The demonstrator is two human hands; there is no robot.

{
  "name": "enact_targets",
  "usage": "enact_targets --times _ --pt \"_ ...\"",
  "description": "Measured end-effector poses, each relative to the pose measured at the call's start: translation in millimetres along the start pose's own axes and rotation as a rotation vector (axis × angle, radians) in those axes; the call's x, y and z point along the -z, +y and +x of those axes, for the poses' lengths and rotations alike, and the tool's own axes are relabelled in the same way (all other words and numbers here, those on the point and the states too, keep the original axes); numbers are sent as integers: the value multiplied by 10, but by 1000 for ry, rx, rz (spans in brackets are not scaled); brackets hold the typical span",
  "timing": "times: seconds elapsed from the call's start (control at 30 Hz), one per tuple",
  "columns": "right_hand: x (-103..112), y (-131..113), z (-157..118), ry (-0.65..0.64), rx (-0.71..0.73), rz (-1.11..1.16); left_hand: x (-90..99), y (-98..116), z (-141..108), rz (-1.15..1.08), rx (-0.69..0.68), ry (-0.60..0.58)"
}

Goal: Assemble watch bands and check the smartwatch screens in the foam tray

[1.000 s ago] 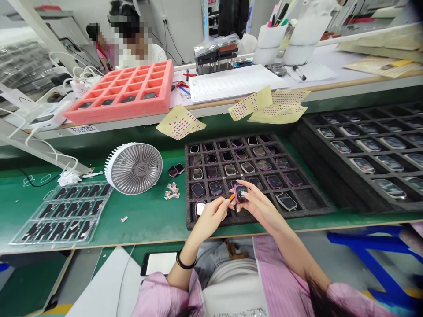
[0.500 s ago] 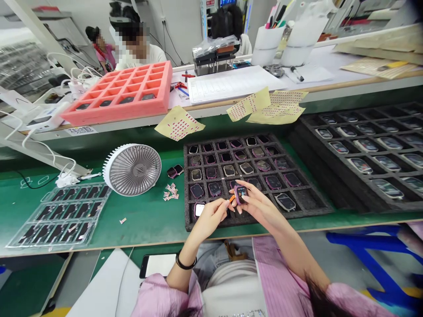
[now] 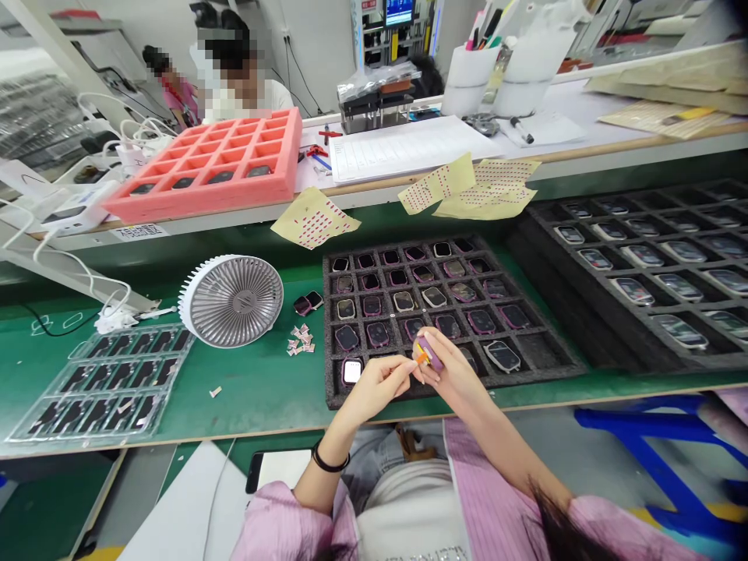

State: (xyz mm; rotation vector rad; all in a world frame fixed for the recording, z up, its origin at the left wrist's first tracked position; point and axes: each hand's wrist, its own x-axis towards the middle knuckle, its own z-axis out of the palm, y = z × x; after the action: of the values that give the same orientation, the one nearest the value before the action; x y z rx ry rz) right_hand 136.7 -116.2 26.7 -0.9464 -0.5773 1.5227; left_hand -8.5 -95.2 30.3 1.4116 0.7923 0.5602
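Purple watch case (image 3: 431, 352) half hidden between both hands (image 3: 451, 375).

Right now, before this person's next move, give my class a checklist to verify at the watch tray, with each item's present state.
1. Right hand holds the purple watch: ok.
2. Left hand reaches the orange piece at the watch: ok.
3. Watch screen can be inspected: cannot tell, the fingers hide it.
4. Black foam tray has a free compartment in its front row: ok.
5. Desk fan stands apart from both hands: ok.
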Motion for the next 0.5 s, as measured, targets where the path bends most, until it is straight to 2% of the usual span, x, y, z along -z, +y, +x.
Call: enact_targets --times 0.13,0.27,0.37,0.5 --pt "-29 41 14 -12 -40 143 -69 -19 13 -125 -7 20" --pt "-32 58 46 -49 -63 182 -81 -44 27 -201 17 16" --pt "-23 73 77 -61 -79 179 -59 -58 36 -182 7 37" --pt "-20 77 78 6 -51 231 -26 -64 35 -74 -13 57"
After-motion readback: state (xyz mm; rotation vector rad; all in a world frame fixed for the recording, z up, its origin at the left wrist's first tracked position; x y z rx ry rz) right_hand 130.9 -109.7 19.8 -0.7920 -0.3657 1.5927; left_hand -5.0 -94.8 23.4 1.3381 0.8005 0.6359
